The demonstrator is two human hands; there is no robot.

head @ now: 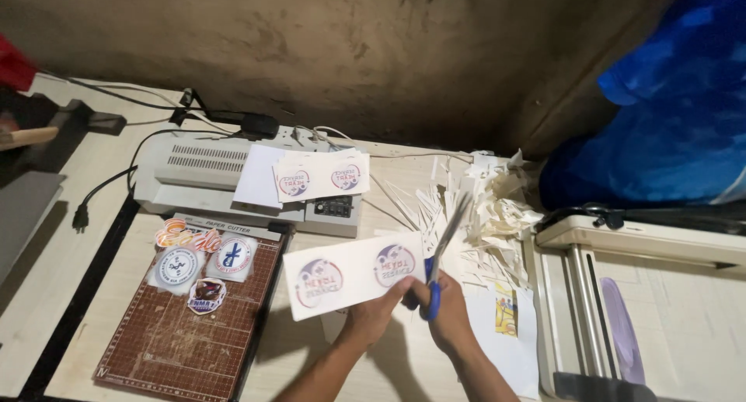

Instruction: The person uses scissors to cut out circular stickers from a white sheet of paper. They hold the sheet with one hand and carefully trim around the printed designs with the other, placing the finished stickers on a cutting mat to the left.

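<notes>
White sheet (350, 274) with two round logos, pinched by left hand (371, 315); right hand (447, 316) gripping blue-handled scissors (443, 250).

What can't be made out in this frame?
Head view:
- Scissors: blades blurred, so open or shut is unclear; right hand covers most of the blue handle.
- Sheet: lower right corner hidden under left hand.
- White machine: cut off by right and bottom edges.
- Paper scraps: too jumbled to separate.

Two bare forearms, no sleeves in view. Left hand (371, 315), right hand (449, 318): no gloves, rings or watch visible.
</notes>
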